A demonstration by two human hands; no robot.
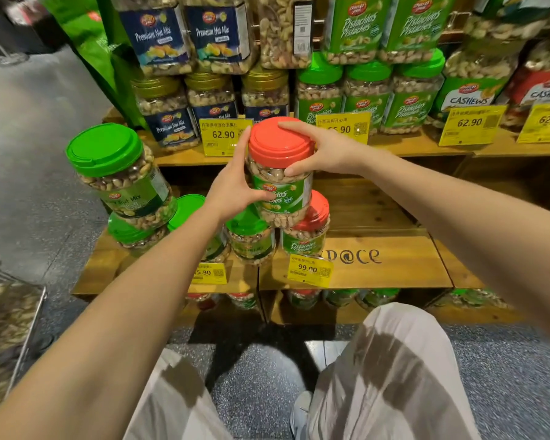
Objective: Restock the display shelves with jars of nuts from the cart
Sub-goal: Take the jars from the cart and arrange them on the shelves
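Both hands are holding the red-lidded pistachio jar [280,173] upright in front of the wooden display; the left hand [232,185] is wrapping its left side, thumb lying across the green label and fingers [244,144] reaching up beside the lid; the right hand [324,150] is gripping its right side, one finger stretching over the lid top and the thumb pressing just under the lid's rim. Directly below this jar a green-lidded jar [250,236] and a second red-lidded jar [308,230] are standing on the lower shelf [378,249] — whether the held jar is touching them cannot be told. Left of the held jar a green-lidded nut mix jar [121,173] is sitting tilted on top of other green-lidded jars; below it and slightly right, a yellow price tag [310,269] is hanging on the shelf edge. Behind and above it, the upper shelf [426,147] is carrying stacked pistachio jars [365,90] and, further left, Premium Nut Mix jars [169,112]. Far down to the left of the held jar — at the frame's edge — the wire cart [10,315] is showing, blurred.
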